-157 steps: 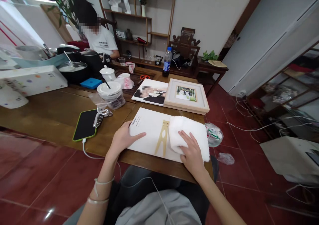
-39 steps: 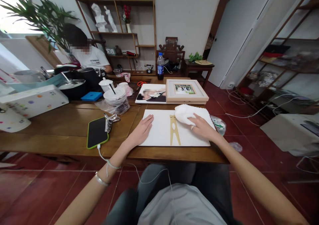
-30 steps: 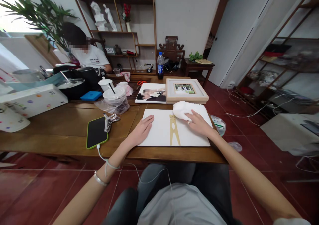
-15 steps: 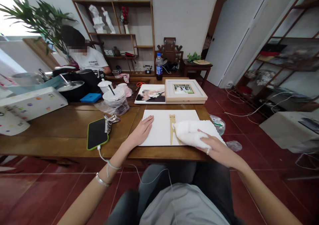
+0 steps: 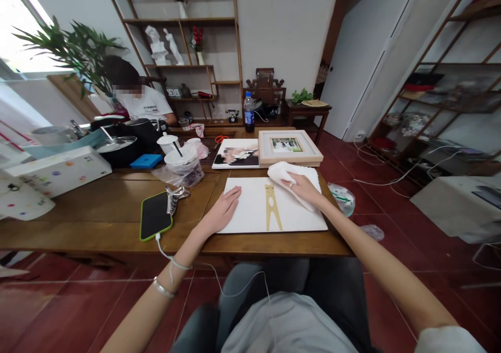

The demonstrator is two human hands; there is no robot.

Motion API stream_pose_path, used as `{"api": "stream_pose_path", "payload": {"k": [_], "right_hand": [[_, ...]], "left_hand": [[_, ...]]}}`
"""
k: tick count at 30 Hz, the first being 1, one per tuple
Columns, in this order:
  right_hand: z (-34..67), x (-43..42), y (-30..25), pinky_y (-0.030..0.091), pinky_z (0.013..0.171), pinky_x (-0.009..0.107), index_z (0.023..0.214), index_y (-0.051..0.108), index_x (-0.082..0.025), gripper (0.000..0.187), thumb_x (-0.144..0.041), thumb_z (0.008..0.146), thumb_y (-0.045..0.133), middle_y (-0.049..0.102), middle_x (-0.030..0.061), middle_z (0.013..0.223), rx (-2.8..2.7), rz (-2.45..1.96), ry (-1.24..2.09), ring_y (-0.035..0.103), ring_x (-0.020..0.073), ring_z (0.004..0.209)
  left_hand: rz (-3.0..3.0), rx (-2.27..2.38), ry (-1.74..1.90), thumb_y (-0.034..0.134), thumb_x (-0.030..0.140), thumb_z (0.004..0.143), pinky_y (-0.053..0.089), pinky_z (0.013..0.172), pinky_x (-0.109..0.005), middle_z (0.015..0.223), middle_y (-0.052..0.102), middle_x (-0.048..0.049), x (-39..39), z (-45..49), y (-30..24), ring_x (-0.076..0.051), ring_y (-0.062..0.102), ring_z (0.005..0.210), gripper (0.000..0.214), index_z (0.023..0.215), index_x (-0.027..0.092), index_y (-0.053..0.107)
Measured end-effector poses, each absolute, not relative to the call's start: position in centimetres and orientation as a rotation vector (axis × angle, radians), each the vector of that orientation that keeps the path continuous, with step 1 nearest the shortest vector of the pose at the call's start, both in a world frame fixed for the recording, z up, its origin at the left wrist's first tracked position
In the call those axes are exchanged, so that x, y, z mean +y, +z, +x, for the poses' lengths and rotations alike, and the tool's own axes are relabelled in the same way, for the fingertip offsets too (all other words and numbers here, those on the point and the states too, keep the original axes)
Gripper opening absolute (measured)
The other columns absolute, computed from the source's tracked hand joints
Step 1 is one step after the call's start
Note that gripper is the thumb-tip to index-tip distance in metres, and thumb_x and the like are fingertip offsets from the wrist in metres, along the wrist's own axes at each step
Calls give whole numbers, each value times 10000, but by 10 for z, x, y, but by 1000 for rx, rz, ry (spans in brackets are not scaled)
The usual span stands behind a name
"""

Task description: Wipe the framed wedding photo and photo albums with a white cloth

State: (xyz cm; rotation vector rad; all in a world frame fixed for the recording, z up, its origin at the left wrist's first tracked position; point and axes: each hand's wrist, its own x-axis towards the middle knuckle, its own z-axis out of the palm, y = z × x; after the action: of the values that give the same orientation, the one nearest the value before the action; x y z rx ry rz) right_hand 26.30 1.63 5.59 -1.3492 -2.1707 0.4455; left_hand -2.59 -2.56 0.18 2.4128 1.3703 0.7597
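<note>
A white board (image 5: 250, 212) lies flat near the table's front edge, with a gold A-shaped stand leg (image 5: 273, 207) flat against its middle. My left hand (image 5: 224, 208) rests palm down on the board's left edge, fingers stretched out. My right hand (image 5: 303, 189) grips a white cloth (image 5: 284, 171) over the board's far right corner. The cloth hides that corner, and a loose part of it hangs toward the board's right side. Behind the board are a photo print (image 5: 237, 154) and a wooden picture frame (image 5: 313, 154), side by side.
Left of my left hand is a phone (image 5: 156, 216) on a charging cable, a foil wrapper on its corner. Bagged cups (image 5: 182, 160), a blue box (image 5: 146, 161) and a bottle (image 5: 249, 113) stand farther back. A person (image 5: 144, 102) sits at the far left.
My right hand has carried the cloth from the board's near right side to its far right corner, uncovering the whole gold stand leg. My left hand has stayed on the board.
</note>
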Motion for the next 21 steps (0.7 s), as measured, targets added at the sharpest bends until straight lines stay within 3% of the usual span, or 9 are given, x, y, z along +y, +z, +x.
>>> {"api": "stream_pose_path", "payload": {"k": [3,7,13,21], "right_hand": [[264,-9,56,358,976,443,1142,594,-208,348,-296,870,395,581,67,1236,-2336,-1297,407,467,292,1195],[271,-63,53,348,986,484,1152,587,-203,434,-131,757,423,566,77,1247,-2496,-1324,335,338,303,1297],[282,-122,70,343,1023,427,1047,633,-205,404,-87,712,440,559,77,1250,-2667,-1232,441,335,259,1305],[275,-71,63,357,998,462,1124,589,-192,406,-124,770,404,584,66,1217,-2575,-1280,469,344,279,1295]], "left_hand": [[2404,1373,761,241,354,945,240,1096,-458,1395,402,-110,-26,-25,2,-212,330,1314,470,1304,133,448],[2405,1365,770,250,355,943,232,1098,-462,1402,393,-105,-25,-26,0,-213,325,1317,465,1309,142,444],[2415,1358,767,248,351,944,228,1099,-465,1405,387,-108,-24,-27,-2,-212,314,1322,469,1314,134,437],[2418,1369,748,238,349,947,223,1100,-461,1413,379,-95,-25,-26,-1,-207,310,1325,463,1325,155,422]]}}
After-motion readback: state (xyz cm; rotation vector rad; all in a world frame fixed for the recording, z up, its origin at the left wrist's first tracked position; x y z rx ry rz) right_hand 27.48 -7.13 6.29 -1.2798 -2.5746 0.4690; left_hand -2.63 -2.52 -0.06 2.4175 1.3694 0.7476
